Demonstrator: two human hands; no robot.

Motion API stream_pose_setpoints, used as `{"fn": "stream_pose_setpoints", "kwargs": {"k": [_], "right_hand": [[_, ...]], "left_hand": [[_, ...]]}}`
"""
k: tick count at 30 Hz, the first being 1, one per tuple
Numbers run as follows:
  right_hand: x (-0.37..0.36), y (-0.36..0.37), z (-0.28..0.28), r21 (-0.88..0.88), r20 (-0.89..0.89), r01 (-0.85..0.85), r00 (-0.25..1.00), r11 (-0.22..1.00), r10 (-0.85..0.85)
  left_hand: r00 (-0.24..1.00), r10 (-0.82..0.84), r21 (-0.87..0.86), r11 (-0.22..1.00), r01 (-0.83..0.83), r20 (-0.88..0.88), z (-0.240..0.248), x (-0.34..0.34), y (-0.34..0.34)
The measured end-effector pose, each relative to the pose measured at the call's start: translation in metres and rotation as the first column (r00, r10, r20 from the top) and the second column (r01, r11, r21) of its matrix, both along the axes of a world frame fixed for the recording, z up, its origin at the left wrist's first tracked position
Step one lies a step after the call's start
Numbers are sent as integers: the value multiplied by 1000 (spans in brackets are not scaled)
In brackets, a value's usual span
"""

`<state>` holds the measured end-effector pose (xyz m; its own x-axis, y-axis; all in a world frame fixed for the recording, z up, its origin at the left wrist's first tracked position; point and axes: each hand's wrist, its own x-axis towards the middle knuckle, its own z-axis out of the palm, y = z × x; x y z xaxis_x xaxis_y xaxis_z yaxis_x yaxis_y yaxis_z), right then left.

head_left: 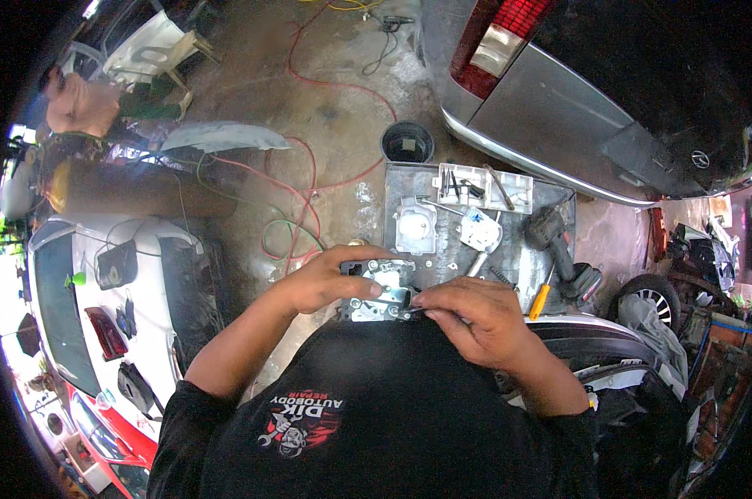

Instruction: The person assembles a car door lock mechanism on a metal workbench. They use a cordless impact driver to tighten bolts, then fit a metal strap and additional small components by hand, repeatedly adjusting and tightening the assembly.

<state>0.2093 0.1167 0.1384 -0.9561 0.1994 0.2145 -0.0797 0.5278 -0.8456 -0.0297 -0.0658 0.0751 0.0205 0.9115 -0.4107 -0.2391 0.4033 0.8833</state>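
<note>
A silvery metal mechanism (pixel 377 311), a flat plate with rivets and cut-outs, is held close in front of my chest. My left hand (pixel 330 279) grips its left side, with the thumb across its face and the fingers along the far edge. At its right edge, my right hand (pixel 475 314) has thumb and forefinger pinched together; what they hold, if anything, is too small to make out. Beyond them on the grey worktable (pixel 392 185) lie a pale round-centred part (pixel 416 226) and a second metal-and-white part (pixel 479 230).
A pale tool case (pixel 519 193), a dark cordless power tool (pixel 549 233) and an orange-handled screwdriver (pixel 540 301) are on the worktable. A black bucket (pixel 406 141) adjoins its far edge. A silver car (pixel 550 125) stands right; red hose (pixel 342 86) crosses the floor. Another person (pixel 81 101) is far left.
</note>
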Motion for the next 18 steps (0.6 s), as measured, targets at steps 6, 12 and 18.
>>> {"fn": "stream_pose_setpoints", "kwargs": {"k": [6,12,18], "right_hand": [[-6,-5,-12,57,-19,-42,999,998,43],[-11,-5,-10,94,-67,-103,992,990,110],[0,-10,3,330,41,-132,991,935,125]], "left_hand": [[999,-19,-10,1000,20,39,-5,0,6],[1000,4,-21,1000,-3,29,1,0,4],[989,-40,40,998,46,-139,5,3,-2]]}}
